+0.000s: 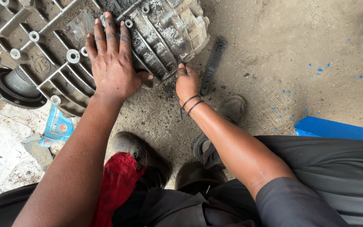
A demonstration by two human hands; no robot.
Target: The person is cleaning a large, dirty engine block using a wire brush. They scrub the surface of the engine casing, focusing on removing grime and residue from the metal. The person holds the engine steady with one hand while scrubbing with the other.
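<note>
A big, dirty grey metal gearbox housing [43, 46] with ribs and bolt holes lies on the concrete floor in front of me. My left hand [112, 63] rests flat on its ribbed face, fingers spread and pressing down. My right hand [186, 82], with black bands on the wrist, is closed at the housing's lower edge. A thin dark tool sticks out below the fist, its working end hidden against the casing.
A dark flat file or blade [212, 65] lies on the floor just right of the housing. My shoes [139, 153] are below it, a red rag [116, 185] lies on my lap. A blue painted strip [337, 128] is at right, a blue packet [57, 126] at left.
</note>
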